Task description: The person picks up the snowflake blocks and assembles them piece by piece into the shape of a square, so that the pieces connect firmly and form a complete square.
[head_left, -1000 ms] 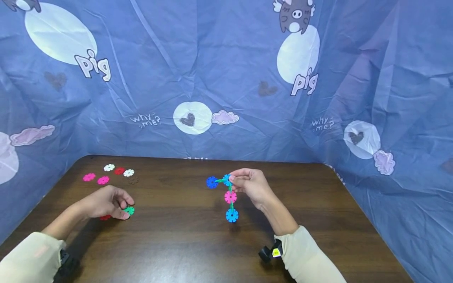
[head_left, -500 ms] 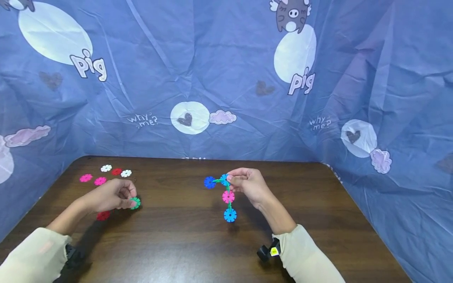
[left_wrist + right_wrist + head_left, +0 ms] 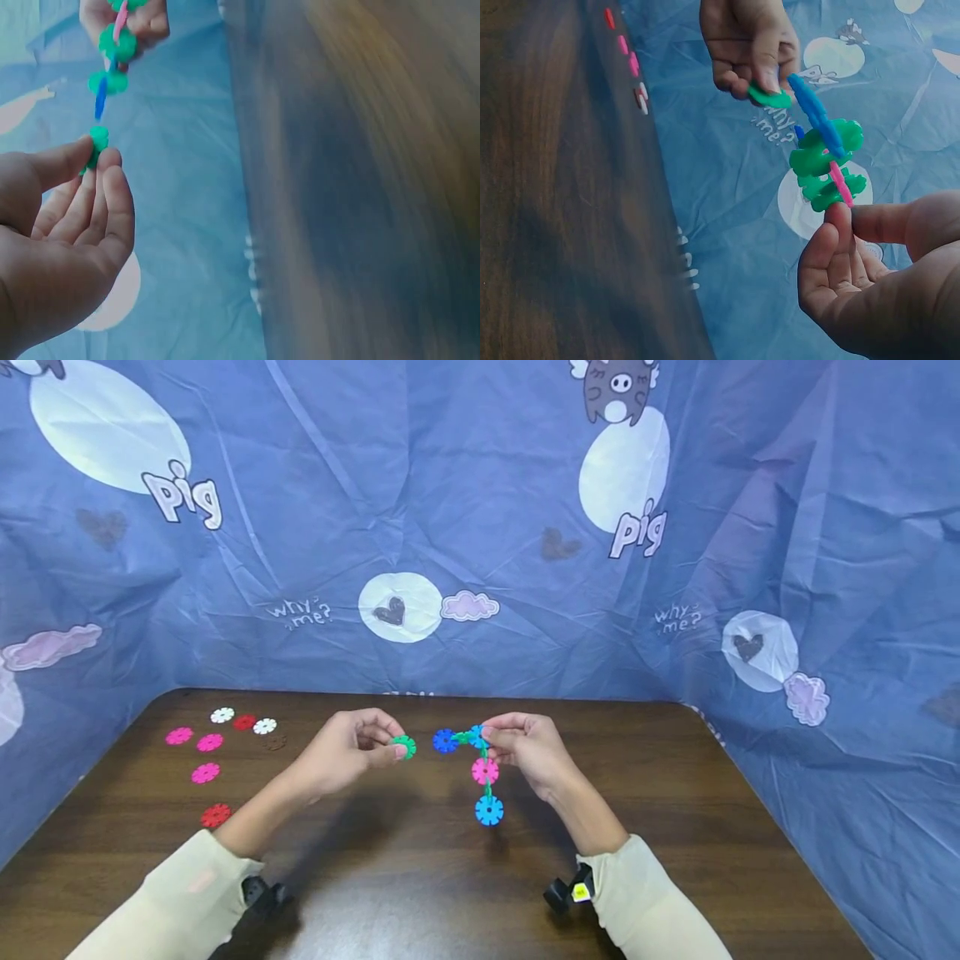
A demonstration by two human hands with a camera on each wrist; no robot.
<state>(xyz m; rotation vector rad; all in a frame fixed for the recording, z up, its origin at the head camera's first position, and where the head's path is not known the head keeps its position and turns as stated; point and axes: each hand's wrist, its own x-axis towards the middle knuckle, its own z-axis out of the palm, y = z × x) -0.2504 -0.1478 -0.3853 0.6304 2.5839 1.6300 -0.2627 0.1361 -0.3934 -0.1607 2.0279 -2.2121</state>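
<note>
My left hand (image 3: 345, 756) pinches a loose green snowflake disc (image 3: 406, 747) between thumb and fingertips, above the table. A small gap separates that disc from the dark blue disc (image 3: 445, 741) at the left end of a linked chain. My right hand (image 3: 538, 758) holds this chain up by its corner, pinching near a light blue disc (image 3: 476, 737). Below hang a pink disc (image 3: 485, 771) and a lower light blue disc (image 3: 490, 811), with edge-on green discs joining them. In the right wrist view, fingertips partly hide the chain's near end (image 3: 842, 184).
Loose discs lie at the left of the brown table (image 3: 420, 877): white (image 3: 222, 715), red (image 3: 216, 815), pink (image 3: 205, 772) and brown (image 3: 275, 742) ones. A blue printed cloth (image 3: 465, 527) hangs behind the table's far edge.
My left hand has lifted the green disc and carried it right and away from me, up to beside the chain. My right hand holds the chain in nearly the same place.
</note>
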